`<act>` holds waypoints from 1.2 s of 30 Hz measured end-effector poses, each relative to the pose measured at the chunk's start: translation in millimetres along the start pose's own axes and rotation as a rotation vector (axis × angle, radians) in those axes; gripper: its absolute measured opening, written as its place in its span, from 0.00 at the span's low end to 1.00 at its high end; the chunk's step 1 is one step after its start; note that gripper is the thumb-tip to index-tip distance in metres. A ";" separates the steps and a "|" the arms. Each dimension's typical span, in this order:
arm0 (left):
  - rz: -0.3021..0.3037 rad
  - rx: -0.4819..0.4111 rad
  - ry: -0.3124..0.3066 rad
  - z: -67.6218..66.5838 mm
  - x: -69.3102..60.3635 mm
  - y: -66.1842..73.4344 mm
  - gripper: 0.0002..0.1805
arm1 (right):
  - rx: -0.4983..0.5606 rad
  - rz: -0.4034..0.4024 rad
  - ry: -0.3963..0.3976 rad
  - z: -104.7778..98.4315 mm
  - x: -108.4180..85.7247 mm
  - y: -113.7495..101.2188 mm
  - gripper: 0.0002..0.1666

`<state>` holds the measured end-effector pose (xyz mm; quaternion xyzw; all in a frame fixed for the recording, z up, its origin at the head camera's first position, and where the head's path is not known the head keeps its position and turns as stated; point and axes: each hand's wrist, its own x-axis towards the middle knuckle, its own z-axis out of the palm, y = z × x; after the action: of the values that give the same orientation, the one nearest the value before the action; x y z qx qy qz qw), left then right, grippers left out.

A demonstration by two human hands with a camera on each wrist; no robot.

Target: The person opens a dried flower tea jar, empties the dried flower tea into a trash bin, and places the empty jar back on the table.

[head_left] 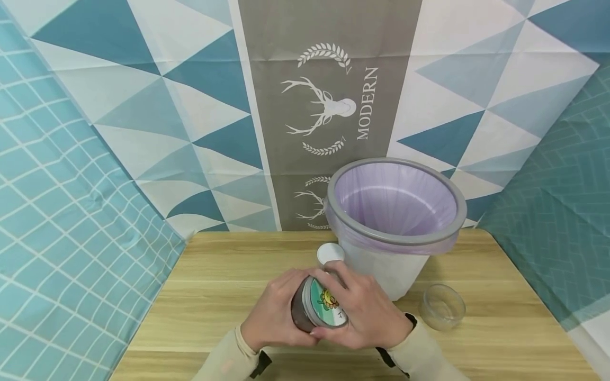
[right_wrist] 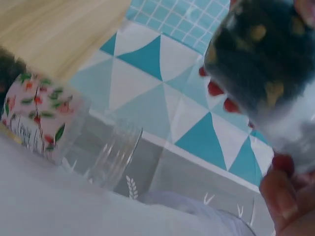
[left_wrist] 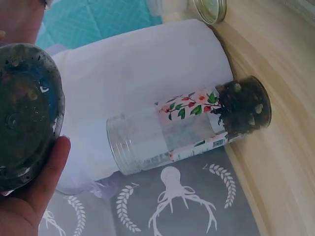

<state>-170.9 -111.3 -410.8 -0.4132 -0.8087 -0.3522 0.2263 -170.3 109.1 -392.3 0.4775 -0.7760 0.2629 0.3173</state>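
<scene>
Both hands hold a jar above the near part of the table. Its round lid is green and white with a sunflower picture and faces up and to the right. My left hand grips the jar's body, and my right hand grips the lid with fingers and thumb at its edge. Dark contents with pale pieces show through the wall of the jar in the right wrist view. In the left wrist view the jar's dark base faces the camera.
A pale bin with a purple liner stands behind my right hand. Beside it is a clear jar with a floral label and dark contents at its bottom. A clear glass container sits at right. A gold-rimmed round item lies nearby.
</scene>
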 end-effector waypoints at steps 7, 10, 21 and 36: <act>-0.042 0.047 -0.023 -0.2 0.3 -2.1 0.53 | 0.017 0.119 -0.104 -9.3 -0.8 0.1 0.56; -0.061 0.086 -0.020 0.8 1.6 -2.0 0.55 | -0.004 0.178 -0.104 -12.1 -1.2 -2.7 0.56; -0.059 0.077 -0.035 1.1 2.6 -3.5 0.54 | 0.021 0.138 -0.161 -18.2 -2.1 -0.3 0.52; -0.074 0.103 -0.043 2.6 2.8 -5.6 0.54 | 0.040 0.170 -0.207 -23.7 -5.6 5.0 0.57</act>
<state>-177.3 -110.1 -412.8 -0.3784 -0.8451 -0.3094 0.2167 -167.1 131.1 -381.4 0.4406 -0.8370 0.2536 0.2027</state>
